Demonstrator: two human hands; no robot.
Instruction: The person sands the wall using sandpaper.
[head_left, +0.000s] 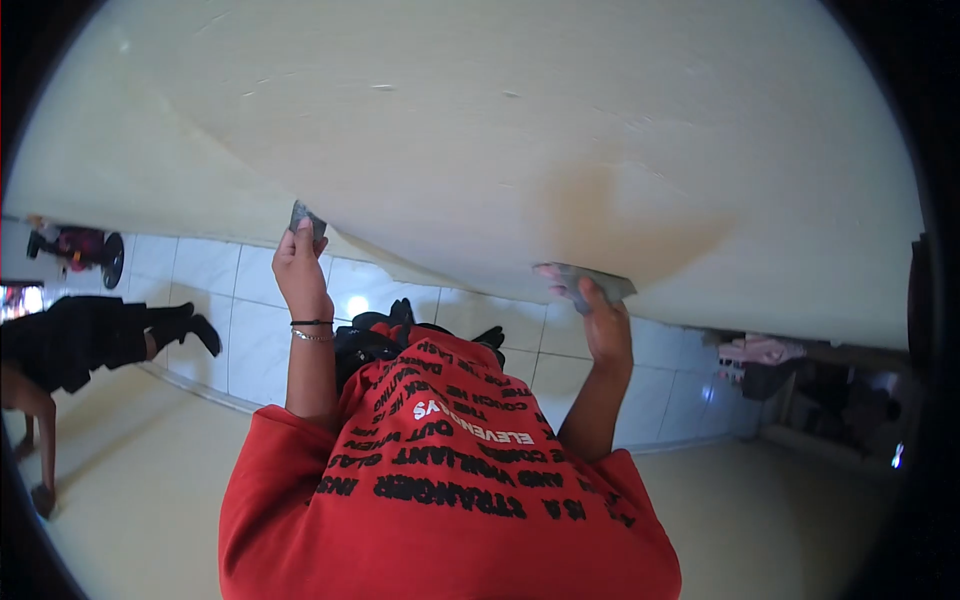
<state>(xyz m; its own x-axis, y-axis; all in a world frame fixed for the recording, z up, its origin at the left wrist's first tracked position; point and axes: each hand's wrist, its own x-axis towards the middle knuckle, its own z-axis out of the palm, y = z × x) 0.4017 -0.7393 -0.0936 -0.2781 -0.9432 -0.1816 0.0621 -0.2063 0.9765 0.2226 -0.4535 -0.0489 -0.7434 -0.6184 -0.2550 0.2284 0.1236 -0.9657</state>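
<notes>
My left hand (300,262), with a dark band and a bracelet at the wrist, is closed on a small dark grey piece (309,217), apparently folded sandpaper, near the lower part of the pale wall (400,130). On the other side, my right hand (603,318) pinches a wider flat grey piece (598,281) that looks like a sandpaper sheet. The thumb lies on its near face, and fingertips show past its left end. A brownish shadow falls on the wall above it. Whether either piece touches the wall I cannot tell.
White floor tiles (205,275) run below the wall, with my dark-shod feet (402,311) on them. At left another person (90,345) in black reaches towards a pale wall. A fan (113,262) stands far left; clothes (760,350) and dark items lie at right.
</notes>
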